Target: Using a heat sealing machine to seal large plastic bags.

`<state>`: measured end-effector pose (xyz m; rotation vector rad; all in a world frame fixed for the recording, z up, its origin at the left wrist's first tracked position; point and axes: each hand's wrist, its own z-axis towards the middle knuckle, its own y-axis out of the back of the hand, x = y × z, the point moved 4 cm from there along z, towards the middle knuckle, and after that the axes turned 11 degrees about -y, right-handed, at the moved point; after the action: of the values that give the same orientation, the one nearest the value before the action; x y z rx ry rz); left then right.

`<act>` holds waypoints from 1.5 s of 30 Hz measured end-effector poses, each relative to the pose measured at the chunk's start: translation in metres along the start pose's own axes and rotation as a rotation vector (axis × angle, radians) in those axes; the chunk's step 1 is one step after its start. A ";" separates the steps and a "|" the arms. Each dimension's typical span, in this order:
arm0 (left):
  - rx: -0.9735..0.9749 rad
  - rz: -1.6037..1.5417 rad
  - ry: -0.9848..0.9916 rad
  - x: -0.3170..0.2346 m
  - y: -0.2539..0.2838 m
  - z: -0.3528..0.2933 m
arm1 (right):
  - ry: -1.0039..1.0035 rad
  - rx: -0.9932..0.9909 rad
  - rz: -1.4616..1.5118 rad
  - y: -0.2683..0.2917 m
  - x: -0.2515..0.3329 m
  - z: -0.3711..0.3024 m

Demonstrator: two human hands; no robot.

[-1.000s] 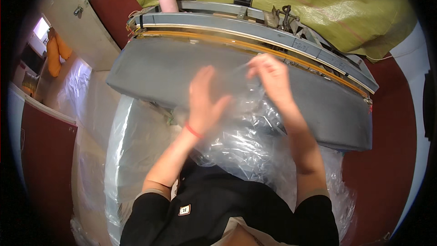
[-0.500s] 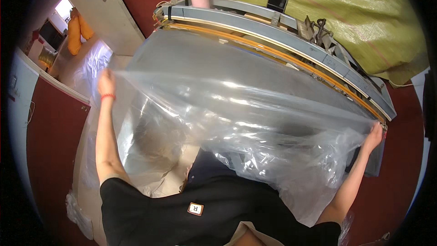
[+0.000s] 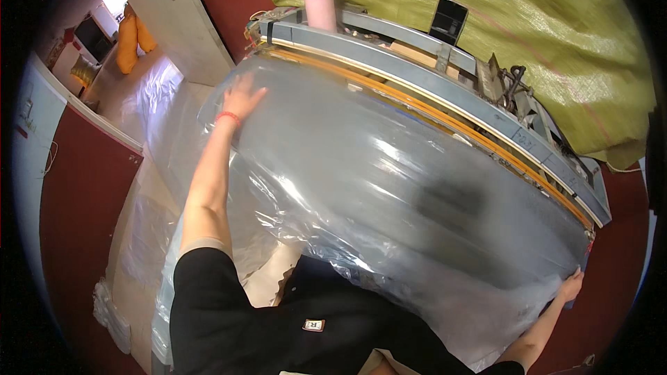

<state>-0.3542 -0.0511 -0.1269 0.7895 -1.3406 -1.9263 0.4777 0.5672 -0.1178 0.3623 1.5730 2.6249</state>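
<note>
Mostly, a clear plastic sheet covers the grey board

Nearest, on the board's front side, is the wearer's black shirt. The sheet drapes over the board's front edge toward that shirt, creased and glossy there. At the board's near right corner, the right hand has its fingers curled on the sheet's edge, gripping it. Over the board's left end, the left hand is released, fingers spread and slightly blurred; whether it presses on the plastic cannot be told. A red band circles that wrist. Across the board's top the sheet lies thin and see-through, with white glints near its middle and a soft dark shadow to the right of them.

Along the board's back edge runs an orange strip, and just behind that stands a grey metal frame. A pink bottle stands upright behind the board's left part; a dark, flat, phone-like rectangle leans behind its middle; dark metal fittings sit behind its right part. Farther beyond the board hangs a yellow-green tarp. Well past the board's left end, a pale door stands open, and a bright orange thing shows through the doorway.
</note>
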 end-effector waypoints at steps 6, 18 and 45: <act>0.200 -0.014 0.161 0.025 0.003 0.027 | 0.052 0.026 -0.125 -0.013 -0.001 0.016; -0.842 -0.735 0.166 0.075 0.092 -0.067 | 0.135 0.140 0.042 0.026 -0.014 0.058; -0.645 -0.515 -0.683 -0.122 0.251 -0.220 | 1.535 1.496 1.218 0.348 0.434 -0.502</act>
<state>-0.0660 -0.1431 0.0595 0.1389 -0.7619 -2.9899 -0.0354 0.0426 0.0335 0.4502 -1.3522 -0.1601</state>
